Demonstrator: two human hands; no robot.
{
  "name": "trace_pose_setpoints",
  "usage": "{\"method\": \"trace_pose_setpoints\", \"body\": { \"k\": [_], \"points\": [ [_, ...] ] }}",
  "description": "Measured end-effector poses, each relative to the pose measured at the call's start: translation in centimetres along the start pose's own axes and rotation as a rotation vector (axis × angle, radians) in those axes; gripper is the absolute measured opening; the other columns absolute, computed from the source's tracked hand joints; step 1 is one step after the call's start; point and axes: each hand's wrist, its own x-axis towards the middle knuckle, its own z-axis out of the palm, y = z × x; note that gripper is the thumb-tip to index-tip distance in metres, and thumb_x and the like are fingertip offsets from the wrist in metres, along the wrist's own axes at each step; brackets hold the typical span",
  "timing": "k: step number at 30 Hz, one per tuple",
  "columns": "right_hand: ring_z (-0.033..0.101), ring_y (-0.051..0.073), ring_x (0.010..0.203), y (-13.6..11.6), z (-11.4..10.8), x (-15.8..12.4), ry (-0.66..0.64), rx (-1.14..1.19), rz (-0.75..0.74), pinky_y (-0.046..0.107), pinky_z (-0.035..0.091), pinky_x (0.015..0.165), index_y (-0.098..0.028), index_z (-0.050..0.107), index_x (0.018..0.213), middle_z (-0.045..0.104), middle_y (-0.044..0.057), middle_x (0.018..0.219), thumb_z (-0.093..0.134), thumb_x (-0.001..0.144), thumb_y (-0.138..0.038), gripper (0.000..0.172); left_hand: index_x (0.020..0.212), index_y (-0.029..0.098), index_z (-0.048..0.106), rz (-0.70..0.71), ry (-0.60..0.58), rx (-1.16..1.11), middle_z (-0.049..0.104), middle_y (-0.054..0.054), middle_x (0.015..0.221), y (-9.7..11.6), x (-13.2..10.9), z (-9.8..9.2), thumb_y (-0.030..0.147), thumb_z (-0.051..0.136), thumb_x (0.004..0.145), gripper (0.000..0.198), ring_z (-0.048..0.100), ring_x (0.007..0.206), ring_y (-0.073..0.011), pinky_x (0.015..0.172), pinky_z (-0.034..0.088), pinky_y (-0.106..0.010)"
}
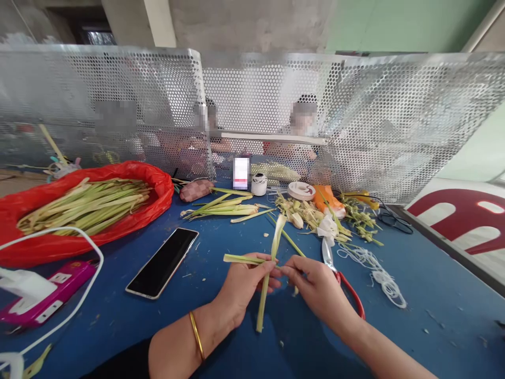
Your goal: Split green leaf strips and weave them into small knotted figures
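My left hand (246, 284) pinches crossed green leaf strips (262, 308); one strip runs up and down, and another sticks out to the left. The upper end (278, 229) is pale and broad. My right hand (310, 281) has its thumb and forefinger pressed together at the right side of the crossing, on a part of the strips. Beside my right hand lie scissors (349, 292) with red handles, their blades pointing away. A loose bundle of green strips (224, 209) rests on the table beyond my hands.
On the blue table (221, 347) lie a black phone (162, 263), a magenta power strip (59, 287), white string (384, 284), a tape roll (301, 190) and plant scraps (305, 213). A red bag (158, 184) holds long strips. People sit behind a perforated metal screen (252, 89).
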Motion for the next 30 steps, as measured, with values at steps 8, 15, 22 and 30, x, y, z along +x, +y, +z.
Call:
{"method": "trace_pose_setpoints", "body": {
  "k": [8,15,22,30],
  "points": [
    [0.058,0.023,0.093,0.0,0.3,-0.3,0.286,-0.388,-0.381,0.037,0.038,0.084,-0.02,0.064,0.091,0.065,0.009,0.098,0.046,0.093,-0.025,0.019,0.093,0.01,0.068,0.059,0.148,-0.107,0.074,-0.01,0.078,-0.1,0.6,0.1,0.023,0.069,0.077,0.02,0.069,0.076,-0.0185,0.072,0.053,-0.028],
    [0.054,0.016,0.068,-0.4,2.2,-1.0,0.006,-0.003,-0.07,0.026,0.039,0.064,-0.02,0.059,0.071,0.06,0.001,0.071,0.049,0.091,-0.035,0.027,0.093,0.011,0.07,0.061,0.015,-0.198,0.074,-0.011,0.091,-0.1,0.2,0.4,0.018,0.071,0.071,0.024,0.067,0.094,-0.0227,0.09,0.048,-0.033],
    [0.042,0.011,0.059,0.1,3.0,-0.8,-0.1,0.071,-0.096,0.022,0.033,0.056,-0.02,0.035,0.057,0.047,-0.003,0.062,0.046,0.089,-0.027,0.035,0.093,0.011,0.068,0.055,0.054,-0.178,0.075,-0.012,0.085,-0.9,0.1,0.4,0.017,0.073,0.066,0.028,0.069,0.089,-0.0231,0.089,0.048,-0.033],
    [0.059,0.02,0.081,-0.2,0.2,-0.3,0.191,-0.155,-0.18,0.029,0.042,0.072,-0.022,0.063,0.084,0.065,0.006,0.085,0.046,0.092,-0.035,0.023,0.092,0.011,0.066,0.006,-0.022,-0.151,0.074,-0.012,0.088,0.1,0.3,0.0,0.016,0.075,0.066,0.028,0.07,0.084,-0.0227,0.085,0.052,-0.036]
  ]
}}
